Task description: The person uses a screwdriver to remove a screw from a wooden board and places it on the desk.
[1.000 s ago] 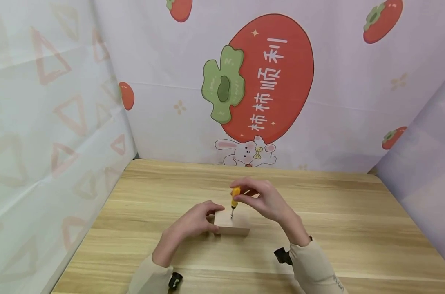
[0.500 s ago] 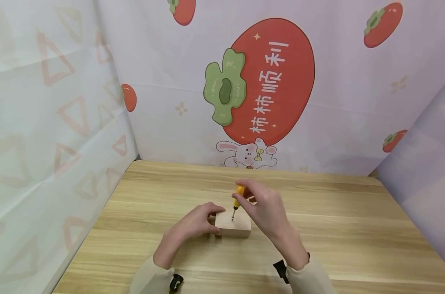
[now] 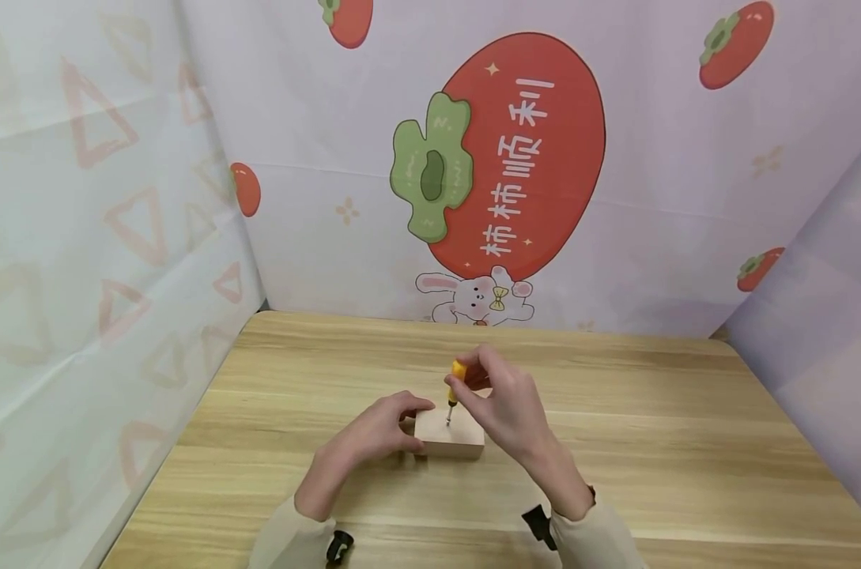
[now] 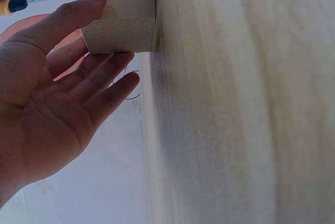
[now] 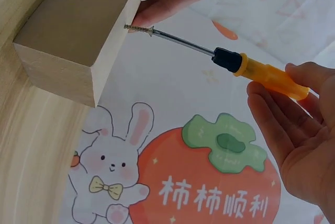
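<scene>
A pale wooden block lies on the wooden table. My left hand grips its left end, thumb on the near side and fingers round the far side; the left wrist view shows the thumb against the block. A yellow-handled screwdriver with a black collar and thin steel shaft is pinched by my right hand between thumb and fingertips. Its tip meets the head of a screw, whose point is in the block's top face, with much of the thread showing. In the head view the screwdriver stands nearly upright.
The table runs back to a printed cloth with persimmons and a rabbit. A pale cloth wall stands at the left, another at the right. Black straps with small devices sit at both wrists.
My right hand has turned round the screwdriver handle and its wrist has swung lower and nearer. The handle leaned right half a second ago and is more upright now. My left hand stays.
</scene>
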`<state>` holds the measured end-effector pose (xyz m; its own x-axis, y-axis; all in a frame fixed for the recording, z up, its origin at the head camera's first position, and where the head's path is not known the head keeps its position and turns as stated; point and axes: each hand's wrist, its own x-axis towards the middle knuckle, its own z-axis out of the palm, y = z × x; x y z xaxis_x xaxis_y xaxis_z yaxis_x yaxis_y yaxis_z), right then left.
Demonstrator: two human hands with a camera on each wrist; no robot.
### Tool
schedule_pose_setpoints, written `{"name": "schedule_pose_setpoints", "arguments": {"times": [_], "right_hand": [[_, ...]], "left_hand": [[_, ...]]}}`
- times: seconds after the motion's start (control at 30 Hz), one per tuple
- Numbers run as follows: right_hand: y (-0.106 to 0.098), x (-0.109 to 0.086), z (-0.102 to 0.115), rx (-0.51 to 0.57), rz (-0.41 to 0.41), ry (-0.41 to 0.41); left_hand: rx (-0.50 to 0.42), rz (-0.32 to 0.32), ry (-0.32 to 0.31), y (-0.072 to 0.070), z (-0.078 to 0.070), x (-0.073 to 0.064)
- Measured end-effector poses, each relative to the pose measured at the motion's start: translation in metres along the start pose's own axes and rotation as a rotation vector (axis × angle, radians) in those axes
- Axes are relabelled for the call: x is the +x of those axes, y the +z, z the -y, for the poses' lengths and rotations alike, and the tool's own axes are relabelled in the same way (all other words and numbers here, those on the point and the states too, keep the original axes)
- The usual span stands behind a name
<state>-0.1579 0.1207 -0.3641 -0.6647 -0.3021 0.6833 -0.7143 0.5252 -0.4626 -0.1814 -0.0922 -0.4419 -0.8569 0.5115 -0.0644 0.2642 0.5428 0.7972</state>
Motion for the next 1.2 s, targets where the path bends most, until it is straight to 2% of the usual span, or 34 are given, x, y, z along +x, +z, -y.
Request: {"name": "schedule_pose_setpoints", "arguments": {"times": [0.07,0.17,0.3,0.4,0.47,0.67,0.77,0.87,1.03,1.2], "right_hand": [[-0.0006,0.0006,-0.0002,0.018,0.007,0.031],[-0.0006,0.0006,0.0002,0.125,0.036,0.091],[0.0004,-0.0001,0.0023,0.197,0.112,0.071],[0.0003,0.0004,0.0047,0.131,0.137,0.036],[-0.0005,0.0009,0.0059,0.084,0.128,0.052],[-0.0011,0.0002,0.0066,-0.028,0.022,0.090],[-0.0005,0.0006,0.0072,-0.009,-0.018,0.089],[0.0000,0.0014,0.0076,0.028,-0.025,0.083],[-0.0010,0.0032,0.0062,0.084,0.010,0.046],[-0.0037,0.0049,0.0028,0.151,0.071,0.050]], "left_hand": [[0.002,-0.001,-0.002,-0.0002,-0.0003,-0.0004],[0.004,-0.001,-0.002,-0.0003,-0.0013,-0.0008],[0.002,0.005,-0.002,-0.0002,-0.0024,-0.0004],[-0.002,0.005,-0.003,-0.0001,-0.0029,0.0001],[-0.002,0.005,-0.002,0.0001,-0.0028,0.0005],[0.000,0.006,-0.009,0.0011,-0.0010,0.0012],[0.006,0.006,-0.008,0.0012,-0.0005,0.0014],[0.015,0.004,-0.008,0.0012,0.0002,0.0014],[0.024,0.007,-0.013,0.0008,0.0018,0.0020],[0.020,0.008,-0.020,0.0005,0.0030,0.0024]]}}
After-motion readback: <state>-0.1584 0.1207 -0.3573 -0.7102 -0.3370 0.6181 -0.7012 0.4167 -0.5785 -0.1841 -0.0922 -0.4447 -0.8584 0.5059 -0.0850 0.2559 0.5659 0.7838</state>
